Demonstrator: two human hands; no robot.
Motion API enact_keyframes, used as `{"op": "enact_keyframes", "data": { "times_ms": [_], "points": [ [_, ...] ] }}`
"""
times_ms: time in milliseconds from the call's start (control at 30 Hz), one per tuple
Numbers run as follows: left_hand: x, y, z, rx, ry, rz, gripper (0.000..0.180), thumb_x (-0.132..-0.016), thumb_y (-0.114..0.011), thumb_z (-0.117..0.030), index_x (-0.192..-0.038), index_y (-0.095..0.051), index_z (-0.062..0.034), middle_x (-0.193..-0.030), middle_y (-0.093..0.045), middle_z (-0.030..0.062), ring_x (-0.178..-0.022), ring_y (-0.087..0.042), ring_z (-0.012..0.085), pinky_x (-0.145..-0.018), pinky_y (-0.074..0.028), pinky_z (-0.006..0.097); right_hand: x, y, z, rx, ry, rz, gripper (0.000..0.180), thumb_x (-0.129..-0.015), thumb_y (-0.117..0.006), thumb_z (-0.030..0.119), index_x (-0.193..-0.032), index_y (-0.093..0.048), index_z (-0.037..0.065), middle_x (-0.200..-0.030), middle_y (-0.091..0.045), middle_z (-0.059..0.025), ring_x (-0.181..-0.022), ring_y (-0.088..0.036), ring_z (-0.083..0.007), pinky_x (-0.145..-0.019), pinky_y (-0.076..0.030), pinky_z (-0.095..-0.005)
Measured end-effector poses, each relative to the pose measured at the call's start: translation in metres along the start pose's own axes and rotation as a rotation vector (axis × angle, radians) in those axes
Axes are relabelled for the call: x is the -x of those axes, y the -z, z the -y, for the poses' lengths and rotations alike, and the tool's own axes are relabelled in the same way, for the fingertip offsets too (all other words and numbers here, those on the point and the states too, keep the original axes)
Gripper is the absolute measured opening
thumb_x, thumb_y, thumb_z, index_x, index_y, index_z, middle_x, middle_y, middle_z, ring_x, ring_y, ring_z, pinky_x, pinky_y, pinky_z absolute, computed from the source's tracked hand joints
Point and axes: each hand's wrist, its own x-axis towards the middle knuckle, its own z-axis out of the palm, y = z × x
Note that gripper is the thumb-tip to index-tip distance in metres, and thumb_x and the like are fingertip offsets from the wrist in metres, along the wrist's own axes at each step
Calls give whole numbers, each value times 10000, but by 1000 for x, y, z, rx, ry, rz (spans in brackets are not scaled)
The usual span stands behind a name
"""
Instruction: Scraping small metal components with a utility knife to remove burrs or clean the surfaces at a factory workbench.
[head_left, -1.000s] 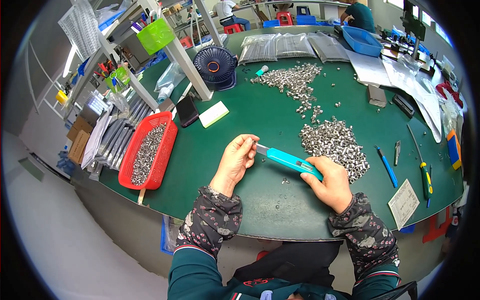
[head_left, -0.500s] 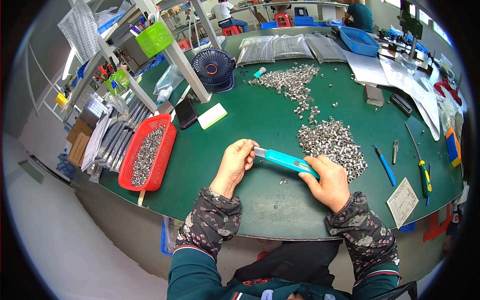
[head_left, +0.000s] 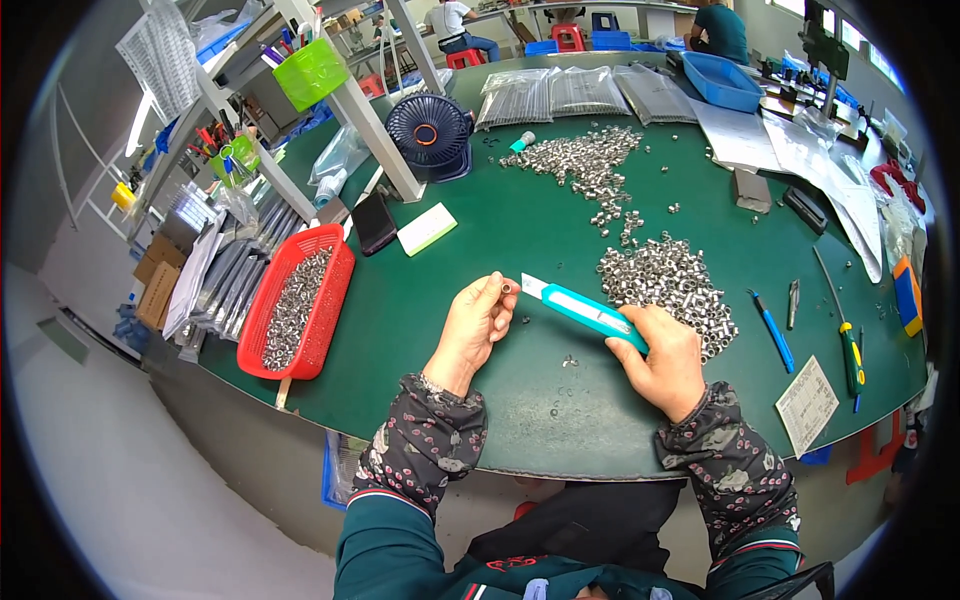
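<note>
Green worktable (head_left: 480,225), grey workshop floor (head_left: 255,455), left hand (head_left: 470,325) pinching metal ring (head_left: 507,289), right hand (head_left: 665,362) gripping teal knife (head_left: 584,312)

Small-parts workshop, shared floor. I was at a big green bench (head_left: 515,215) carrying a near heap of small metal rings (head_left: 665,292) and a far heap (head_left: 582,162), plus a red basket (head_left: 339,295) with more metal bits. A screwdriver (head_left: 852,362) and a blue hand tool (head_left: 776,340) lay to my right. 3 plastic packs (head_left: 588,95) lined the back edge. Beyond, 1 person (head_left: 452,25) in white sat on a red stool (head_left: 465,58).
</note>
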Motion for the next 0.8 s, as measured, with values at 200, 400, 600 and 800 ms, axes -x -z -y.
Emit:
{"op": "enact_keyframes", "data": {
  "times_ms": [200,400,600,800],
  "points": [
    [-2,2,2,10,-35,48,229,-900,-463,-246,-873,-536,-31,-703,-489,20,-470,-387,46,-352,-285,150,0,0,0,-2,-5,9,258,-702,-654,188,-903,-573,48,-692,-518,-92,-594,-546,-270,-510,-420,-357],
    [-1,2,1,35,-52,49,174,-888,-487,-210,-918,-540,-47,-746,-503,9,-536,-426,38,-390,-315,149,0,2,3,-19,-39,28,245,-691,-652,154,-895,-586,35,-691,-540,-117,-607,-552,-280,-535,-424,-349],
    [0,2,-3,51,-62,74,151,-871,-495,-125,-989,-528,-36,-855,-537,38,-585,-457,50,-410,-350,157,0,2,3,-20,-33,30,251,-691,-651,150,-901,-586,28,-701,-545,-120,-618,-557,-280,-544,-429,-348],
    [0,-2,-4,-49,-76,58,225,-845,-525,-70,-1061,-515,-6,-883,-536,34,-622,-472,54,-443,-384,159,1,2,3,-22,-39,44,262,-683,-656,150,-901,-583,24,-707,-544,-118,-622,-556,-282,-544,-429,-348]
  ]
}}
